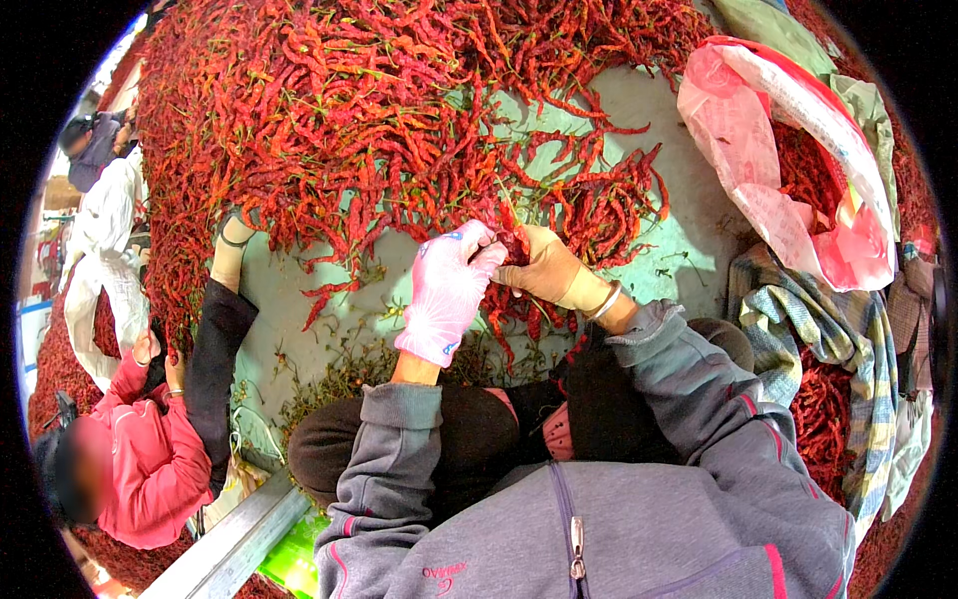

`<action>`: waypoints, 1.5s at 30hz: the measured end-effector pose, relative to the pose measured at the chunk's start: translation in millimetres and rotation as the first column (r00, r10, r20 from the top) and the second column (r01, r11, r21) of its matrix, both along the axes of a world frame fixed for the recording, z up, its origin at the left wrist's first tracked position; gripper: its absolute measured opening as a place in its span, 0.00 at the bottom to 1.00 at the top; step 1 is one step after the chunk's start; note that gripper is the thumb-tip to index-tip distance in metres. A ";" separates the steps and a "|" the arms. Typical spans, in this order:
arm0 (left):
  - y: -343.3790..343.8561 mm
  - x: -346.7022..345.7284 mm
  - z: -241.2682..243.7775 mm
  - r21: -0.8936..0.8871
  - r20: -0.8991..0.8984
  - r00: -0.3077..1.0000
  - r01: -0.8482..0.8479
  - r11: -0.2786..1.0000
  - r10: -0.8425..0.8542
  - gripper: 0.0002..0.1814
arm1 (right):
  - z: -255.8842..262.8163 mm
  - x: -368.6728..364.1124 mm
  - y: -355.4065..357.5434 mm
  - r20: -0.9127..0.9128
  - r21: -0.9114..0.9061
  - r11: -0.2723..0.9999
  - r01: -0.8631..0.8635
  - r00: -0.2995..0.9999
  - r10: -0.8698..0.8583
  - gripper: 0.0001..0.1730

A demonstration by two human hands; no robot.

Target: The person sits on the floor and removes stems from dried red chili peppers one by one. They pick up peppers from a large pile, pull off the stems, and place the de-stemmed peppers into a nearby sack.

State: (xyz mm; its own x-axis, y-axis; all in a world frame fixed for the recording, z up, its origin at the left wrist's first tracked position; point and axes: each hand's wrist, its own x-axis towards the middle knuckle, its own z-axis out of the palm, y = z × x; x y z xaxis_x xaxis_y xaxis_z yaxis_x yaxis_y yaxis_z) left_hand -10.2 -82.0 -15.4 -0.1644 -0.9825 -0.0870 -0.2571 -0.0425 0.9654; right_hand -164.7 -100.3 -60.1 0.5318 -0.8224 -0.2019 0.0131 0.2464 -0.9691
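My left hand (451, 288), in a pink and white patterned glove, has its fingertips closed on the dried red chili peppers (511, 241) in front of me. My right hand (557, 271), in a beige glove with a white bracelet at the wrist, grips the same peppers from the other side. The hands meet with the thumbs close together, and how many peppers they hold cannot be told. Beyond them spreads a large heap of red chilies (322, 112), some with green stems. Loose stalks (337, 385) gather near my knees.
A pink and white sack (737, 142) with chilies inside stands open at right, above a checked cloth (861, 352) around more chilies. A person in a red jacket (153, 472) sits at left near white sacks (105, 254). A metal beam (224, 535) lies lower left.
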 end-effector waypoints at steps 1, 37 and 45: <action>-0.1 1.4 -2.3 0.004 0.022 1.000 0.013 1.000 -0.013 0.02 | -3.1 0.6 0.4 0.030 0.020 1.000 0.001 1.000 -0.001 0.16; 1.0 -5.5 -0.3 -0.035 -0.125 0.978 -0.170 0.985 0.165 0.05 | 9.3 -4.2 -5.9 -0.503 -0.809 0.540 -0.232 0.750 -0.431 0.15; 5.9 -6.1 -11.3 -0.301 0.330 0.926 -0.081 0.950 0.183 0.07 | -0.4 -5.4 -1.2 -0.628 -0.595 0.716 -0.364 0.767 -0.132 0.14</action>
State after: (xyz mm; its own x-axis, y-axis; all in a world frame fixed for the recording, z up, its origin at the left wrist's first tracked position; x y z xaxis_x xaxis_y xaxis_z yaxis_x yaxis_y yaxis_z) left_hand -16.2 -76.1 -26.8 -0.0410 -0.9857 0.1632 -0.5904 0.1557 0.7919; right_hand -170.0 -101.6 -60.4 0.6004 -0.7978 0.0543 -0.5921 -0.4893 -0.6403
